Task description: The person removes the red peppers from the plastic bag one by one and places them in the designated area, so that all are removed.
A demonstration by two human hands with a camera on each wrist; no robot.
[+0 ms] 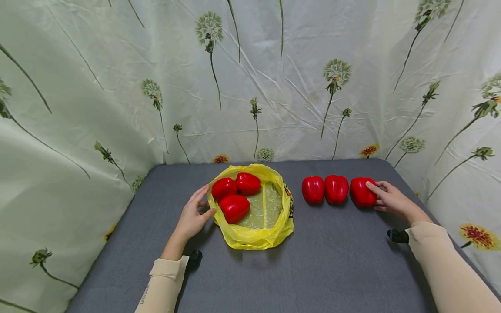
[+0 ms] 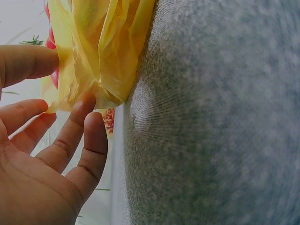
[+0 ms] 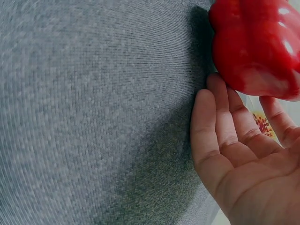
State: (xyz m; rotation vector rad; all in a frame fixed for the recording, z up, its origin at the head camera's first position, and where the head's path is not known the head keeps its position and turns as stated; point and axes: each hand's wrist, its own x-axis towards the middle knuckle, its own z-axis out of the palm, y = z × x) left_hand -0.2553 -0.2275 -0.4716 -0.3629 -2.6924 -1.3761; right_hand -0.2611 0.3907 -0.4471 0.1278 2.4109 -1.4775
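A yellow plastic bag [image 1: 258,239] stands with its mouth spread, holding three red bell peppers [image 1: 235,208] on its left side. My left hand [image 1: 192,217] is at the bag's left side, its loosely bent fingers touching the thin plastic in the left wrist view. Three more red bell peppers sit in a row to the right of the bag: one on the left [image 1: 313,190], one in the middle [image 1: 336,189] and one on the right [image 1: 361,192]. My right hand [image 1: 393,202] touches the rightmost pepper, also large in the right wrist view, with relaxed fingers against its side.
A grey cloth-covered table [image 1: 325,261] lies under everything. Behind it and along both sides hangs a pale curtain [image 1: 250,87] printed with dandelions. Dark wrist devices [image 1: 398,236] show below both hands, beside the beige sleeves [image 1: 434,248].
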